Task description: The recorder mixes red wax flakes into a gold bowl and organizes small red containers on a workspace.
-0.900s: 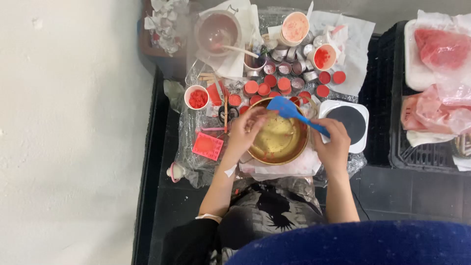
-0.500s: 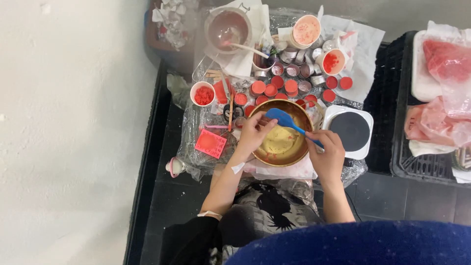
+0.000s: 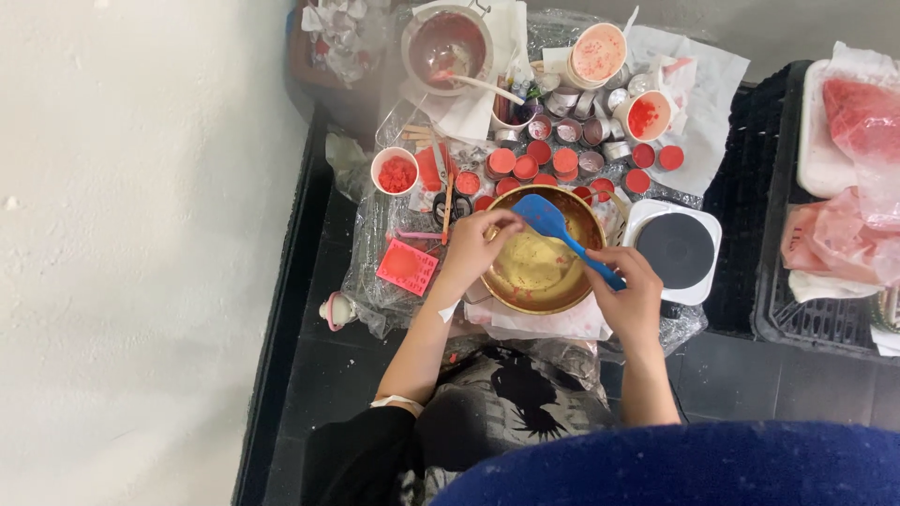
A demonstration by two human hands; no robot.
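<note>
Two hands: both at the brass bowl (image 3: 539,281), centre of the cluttered work surface.
Left hand (image 3: 473,245): rests on the bowl's left rim, fingers curled together at the rim; whether they pinch anything, cannot tell.
Right hand (image 3: 630,295): grip clamped on the handle of the blue spatula (image 3: 561,234).
Spatula: blade tilted over the far inner wall of the bowl, handle running to the near right.
Bowl contents: pale yellow mass coating the bottom.
Far of bowl: rows of small round tins (image 3: 562,159), many filled red, some still silver.
Left of bowl: white cup of red bits (image 3: 396,171); pink square mould (image 3: 407,267) just beside the left wrist.
Right of bowl: white hotplate with black disc (image 3: 674,250), close to the right hand.
Far left: metal pot (image 3: 447,47) with reddish residue and a spoon.
Far right: black crate (image 3: 806,309) holding pink bagged material.
</note>
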